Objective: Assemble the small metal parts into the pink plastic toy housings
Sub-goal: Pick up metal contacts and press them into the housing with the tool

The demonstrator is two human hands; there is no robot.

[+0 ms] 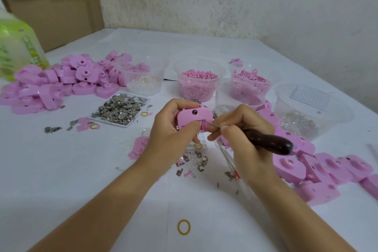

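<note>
Pink housing (pixel 192 116) is held above the table (pixel 81 170) in your left hand (pixel 171 129), fingers curled round its body. Your right hand (pixel 241 129) is wrapped round a dark-handled pick (pixel 270 142), and its thin tip meets the slotted opening on the lower face. This looks like the seating step, though any metal part in the slot is too small to tell, so your next move likely calls for a short, steady push with the left grip firm. Beyond lie the tray of metal parts (pixel 120 111), then the tub of pink pellets (pixel 199 86) and the far heap of housings (pixel 61 82).
</note>
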